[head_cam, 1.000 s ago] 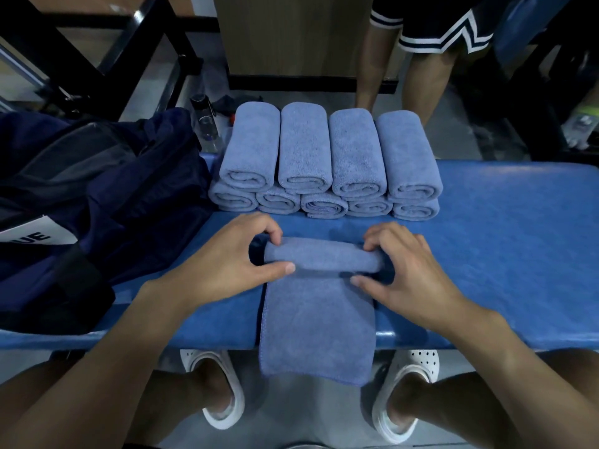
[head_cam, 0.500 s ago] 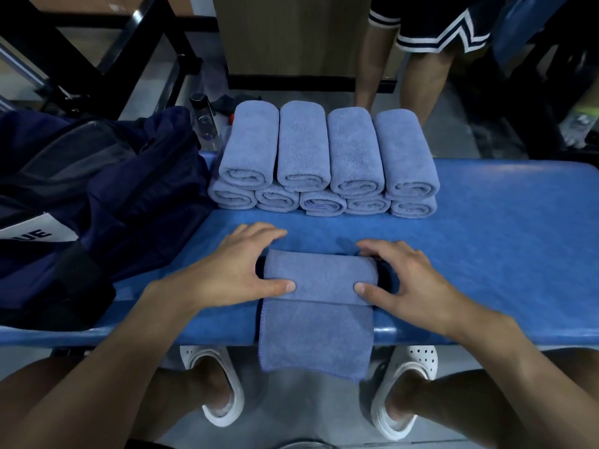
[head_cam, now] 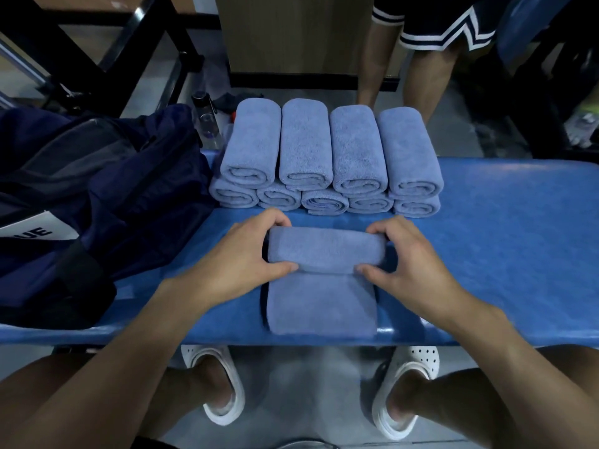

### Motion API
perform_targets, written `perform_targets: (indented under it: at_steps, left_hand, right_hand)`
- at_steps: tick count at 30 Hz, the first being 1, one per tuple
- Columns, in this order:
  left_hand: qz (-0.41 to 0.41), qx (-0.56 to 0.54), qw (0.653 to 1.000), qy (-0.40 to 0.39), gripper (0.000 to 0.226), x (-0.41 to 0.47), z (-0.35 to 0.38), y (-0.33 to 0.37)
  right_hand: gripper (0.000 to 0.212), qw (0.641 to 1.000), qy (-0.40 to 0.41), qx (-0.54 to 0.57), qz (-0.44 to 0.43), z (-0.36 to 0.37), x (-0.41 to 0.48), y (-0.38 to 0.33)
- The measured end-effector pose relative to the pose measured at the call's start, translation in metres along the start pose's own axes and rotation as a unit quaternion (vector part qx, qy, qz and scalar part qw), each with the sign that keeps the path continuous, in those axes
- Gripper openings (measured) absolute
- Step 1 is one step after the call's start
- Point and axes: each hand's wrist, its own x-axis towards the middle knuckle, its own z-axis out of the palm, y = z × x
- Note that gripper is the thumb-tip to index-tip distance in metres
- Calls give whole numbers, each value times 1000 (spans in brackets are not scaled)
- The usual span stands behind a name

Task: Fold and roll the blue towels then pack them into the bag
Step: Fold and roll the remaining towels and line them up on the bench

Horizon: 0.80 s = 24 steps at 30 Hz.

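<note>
Only the head view here, looking down at a blue padded desk [head_cam: 505, 241] that runs across the middle of the frame.

The towel [head_cam: 324, 251] sits dead centre, partly rolled. The rolled part lies crosswise, and the flat tail runs down to the desk's near edge. The left grip [head_cam: 240, 254] is wrapped round the left end of the roll, fingers curled over the far side and thumb pressed on the near side. The right grip [head_cam: 411, 260] does the same on the right end, so both have hold of that towel.

Just above that in the frame is a stack of rolled towels [head_cam: 327, 157] at the far edge, five below and four on top, ends facing the camera. The dark navy bag [head_cam: 107, 196] slumps on the desk at the left of the frame, just beside the stack, with a white label [head_cam: 35, 230] showing "UE".

Room stuff: grey floor [head_cam: 308, 390] and white shoes [head_cam: 223, 400] at the bottom. There's a clear bottle [head_cam: 205, 119] behind the bag and a black metal frame [head_cam: 129, 37] at upper left. At the top is a wooden panel [head_cam: 291, 34], and someone's bare legs [head_cam: 421, 76] in striped dark shorts at upper right.
</note>
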Motion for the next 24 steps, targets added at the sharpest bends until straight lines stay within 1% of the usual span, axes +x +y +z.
perform_targets:
  at_steps: [2,5,7,9,10,11,13,15,16,17,18,20,22,24]
  left_hand:
    - [31,13,999,29,43,1,3,4]
    - [34,10,999,-12,49,-2,2,3]
    - [38,-17,999,-27,43,-5,0,1]
    - [56,-59,997,-16,29,-7,2,4]
    - [67,-76,995,-10,26,-7,3,5]
    - [79,-86,993,-6,26,-7,5,5]
    - [90,-100,991,-13,24,-7,8,6]
    - [80,-110,990,-30,21,-8,9,4]
    - [68,-109,991,-43,29,-9,9,3]
    - [59,-103,991,-58,43,-11,8,2]
    - [49,-93,992,-75,57,-11,8,2]
    - [31,-70,991,-106,74,-12,8,2]
    - [22,-49,990,-132,77,-13,8,3]
    - [24,-29,989,-145,68,-13,7,5]
  right_hand:
    - [47,998,33,-42,-26,2,4,-1]
    - [47,998,9,-48,-34,-1,2,-3]
    - [44,999,-7,-22,-32,-1,-2,-2]
    - [32,999,-3,15,-36,-1,-6,-1]
    - [25,998,1,40,-40,0,-7,-1]
    - [24,997,3,65,-42,0,-8,-2]
    - [33,994,2,104,-45,1,-8,-2]
    - [34,993,3,114,-37,1,-8,-2]
    - [29,994,-2,109,-25,1,-8,-2]
    - [25,995,-14,100,-10,1,-9,-2]
    - [26,995,-36,94,5,1,-11,-1]
    - [44,991,-92,95,36,0,-14,1]
    - [56,984,-136,101,51,-3,-15,1]
    - [60,979,-166,105,59,-6,-15,2]
